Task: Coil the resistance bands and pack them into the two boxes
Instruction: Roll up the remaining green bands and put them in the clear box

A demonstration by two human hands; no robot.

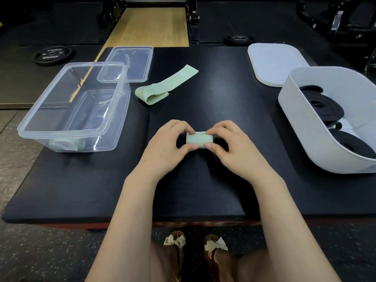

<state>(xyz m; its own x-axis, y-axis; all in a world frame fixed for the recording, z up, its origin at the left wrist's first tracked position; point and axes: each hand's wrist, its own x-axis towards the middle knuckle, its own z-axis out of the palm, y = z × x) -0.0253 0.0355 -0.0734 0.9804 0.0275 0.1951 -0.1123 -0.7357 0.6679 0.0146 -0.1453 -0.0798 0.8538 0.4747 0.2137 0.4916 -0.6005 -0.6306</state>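
While clear box (40, 127) waits, both hands (168, 147) pinch green roll (199, 138).

Lighting even and moderate, apparently overhead. Black mat (203, 82) reads dark with a dull sheen; background beyond the mat is dim, detail lost. Glare streaks on the clear box (67, 110) at the mat's left side and on its clear lid (130, 62) just behind it. White box (317, 127) at the mat's right edge is bright, near overexposed. Soft shadows only. Wide-angle bending: mat edges curve, corners stretch. Slight softness overall.
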